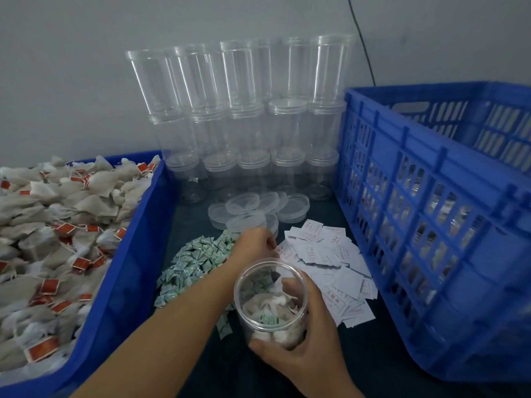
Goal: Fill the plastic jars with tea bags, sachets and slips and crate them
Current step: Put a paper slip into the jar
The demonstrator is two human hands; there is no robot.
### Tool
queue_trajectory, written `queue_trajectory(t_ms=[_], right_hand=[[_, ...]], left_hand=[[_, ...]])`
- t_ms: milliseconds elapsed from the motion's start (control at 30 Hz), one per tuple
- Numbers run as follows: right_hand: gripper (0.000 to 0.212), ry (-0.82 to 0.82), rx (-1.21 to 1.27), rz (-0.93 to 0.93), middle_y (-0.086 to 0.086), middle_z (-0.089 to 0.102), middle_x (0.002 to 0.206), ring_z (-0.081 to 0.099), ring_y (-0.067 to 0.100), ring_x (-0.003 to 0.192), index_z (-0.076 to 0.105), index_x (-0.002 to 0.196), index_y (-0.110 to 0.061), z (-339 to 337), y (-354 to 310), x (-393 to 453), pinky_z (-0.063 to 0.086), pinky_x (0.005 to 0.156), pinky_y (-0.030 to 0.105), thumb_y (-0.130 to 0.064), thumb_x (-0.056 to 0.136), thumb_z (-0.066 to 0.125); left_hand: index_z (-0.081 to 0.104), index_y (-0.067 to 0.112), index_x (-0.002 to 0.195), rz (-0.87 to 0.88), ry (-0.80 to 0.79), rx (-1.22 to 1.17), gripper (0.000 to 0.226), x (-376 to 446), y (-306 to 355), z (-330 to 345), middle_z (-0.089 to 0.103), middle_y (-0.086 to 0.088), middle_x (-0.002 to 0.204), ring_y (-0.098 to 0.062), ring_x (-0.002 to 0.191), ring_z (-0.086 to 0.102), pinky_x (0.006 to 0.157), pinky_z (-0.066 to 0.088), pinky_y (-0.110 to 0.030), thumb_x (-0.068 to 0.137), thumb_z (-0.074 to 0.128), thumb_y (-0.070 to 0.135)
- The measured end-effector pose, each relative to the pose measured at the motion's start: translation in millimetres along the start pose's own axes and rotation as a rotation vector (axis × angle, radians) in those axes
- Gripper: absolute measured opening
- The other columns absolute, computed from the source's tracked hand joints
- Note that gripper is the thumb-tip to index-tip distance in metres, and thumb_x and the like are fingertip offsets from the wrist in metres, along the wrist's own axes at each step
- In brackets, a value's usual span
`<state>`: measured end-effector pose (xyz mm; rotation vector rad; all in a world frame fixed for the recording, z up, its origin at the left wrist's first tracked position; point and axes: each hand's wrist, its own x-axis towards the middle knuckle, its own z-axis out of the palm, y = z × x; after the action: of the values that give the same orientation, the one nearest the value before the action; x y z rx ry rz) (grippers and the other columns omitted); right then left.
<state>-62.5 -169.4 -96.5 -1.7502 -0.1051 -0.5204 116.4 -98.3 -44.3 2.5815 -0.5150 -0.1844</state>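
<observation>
My right hand (309, 334) grips an open clear plastic jar (268, 300) near the table's front; tea bags and a green sachet lie inside it. My left hand (255, 244) reaches past the jar's rim to the near edge of the pile of white paper slips (330, 262), its fingers curled at a slip. A heap of green-and-white sachets (195, 262) lies just left of that hand. A blue tray (135, 254) on the left holds a mound of tea bags (51, 225) with red tags.
Several empty clear jars (244, 116) stand stacked in rows against the wall. Loose clear lids (255, 208) lie in front of them. A tall blue slotted crate (431, 225) fills the right side, with filled jars showing through its slots. A dark cloth covers the table.
</observation>
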Motion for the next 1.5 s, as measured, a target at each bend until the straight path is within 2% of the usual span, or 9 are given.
queue_trajectory(t_ms=[300,433,567,667,800,1000,1167,1300,1500], right_hand=[[0.094,0.010,-0.010,0.016,-0.031,0.053,0.128,0.056,-0.004,0.120,0.039,0.128,-0.065,-1,0,-1,0.047,0.088,0.009,-0.053,0.047,0.087],[0.096,0.007,-0.001,0.011,-0.032,0.052,0.129,0.054,-0.005,0.122,0.035,0.128,-0.072,-1,1,0,0.047,0.088,0.008,-0.051,0.050,0.087],[0.095,-0.001,0.007,0.000,-0.033,0.052,0.128,0.053,-0.005,0.122,0.033,0.129,-0.074,-1,2,2,0.047,0.087,0.007,-0.055,0.053,0.087],[0.094,-0.010,0.031,0.002,-0.035,0.052,0.126,0.054,-0.007,0.120,0.034,0.128,-0.074,1,3,2,0.047,0.085,0.006,-0.054,0.054,0.087],[0.093,0.002,0.023,-0.001,-0.037,0.052,0.124,0.055,-0.010,0.117,0.034,0.127,-0.074,1,5,2,0.045,0.082,0.003,-0.054,0.053,0.087],[0.092,-0.010,0.063,-0.008,-0.019,0.061,0.126,0.066,0.008,0.113,0.041,0.130,-0.064,3,9,3,0.056,0.082,0.020,-0.043,0.055,0.090],[0.090,0.004,0.071,-0.017,-0.026,0.060,0.124,0.064,0.001,0.112,0.039,0.130,-0.068,3,8,3,0.052,0.084,0.012,-0.043,0.058,0.088],[0.089,-0.005,0.095,-0.016,-0.027,0.059,0.124,0.062,0.000,0.114,0.039,0.128,-0.071,3,7,3,0.051,0.085,0.012,-0.045,0.058,0.087],[0.090,-0.006,0.070,0.018,-0.034,0.053,0.121,0.059,0.001,0.116,0.034,0.124,-0.077,2,7,1,0.052,0.085,0.015,-0.047,0.056,0.084]], left_hand=[[0.069,0.012,0.094,0.104,-0.010,0.188,0.009,1,0,-13,0.067,-0.007,0.099,-0.023,0.095,0.060,0.086,0.051,-0.039,0.087,0.063,0.015],[0.068,0.010,0.095,0.179,-0.041,0.204,0.010,-5,13,-37,0.067,-0.005,0.097,-0.019,0.088,0.060,0.078,0.049,-0.030,0.088,0.065,0.017],[0.068,0.018,0.093,0.216,-0.099,0.079,0.006,-26,30,-86,0.067,0.010,0.083,-0.001,0.068,0.063,0.054,0.044,-0.009,0.090,0.063,0.020],[0.069,0.027,0.089,0.237,-0.179,-0.034,0.008,-52,38,-124,0.070,0.013,0.074,0.005,0.063,0.064,0.056,0.047,-0.006,0.089,0.064,0.021],[0.067,0.037,0.081,0.299,-0.299,0.046,0.011,-88,41,-146,0.068,0.021,0.070,0.006,0.058,0.059,0.058,0.046,-0.007,0.087,0.066,0.027],[0.068,0.027,0.092,0.293,-0.383,0.219,0.005,-107,44,-117,0.069,0.012,0.083,0.005,0.055,0.057,0.058,0.050,-0.013,0.089,0.064,0.024],[0.069,0.019,0.097,0.312,-0.331,0.333,0.011,-112,48,-94,0.066,0.011,0.080,0.001,0.057,0.059,0.058,0.047,-0.013,0.090,0.060,0.018],[0.071,0.019,0.097,0.382,-0.230,0.496,0.015,-116,53,-86,0.066,0.007,0.091,-0.011,0.080,0.058,0.074,0.052,-0.029,0.089,0.057,0.017],[0.067,0.019,0.107,0.428,-0.118,0.590,0.021,-121,53,-82,0.066,0.002,0.100,-0.019,0.092,0.060,0.080,0.052,-0.037,0.093,0.052,0.025]])
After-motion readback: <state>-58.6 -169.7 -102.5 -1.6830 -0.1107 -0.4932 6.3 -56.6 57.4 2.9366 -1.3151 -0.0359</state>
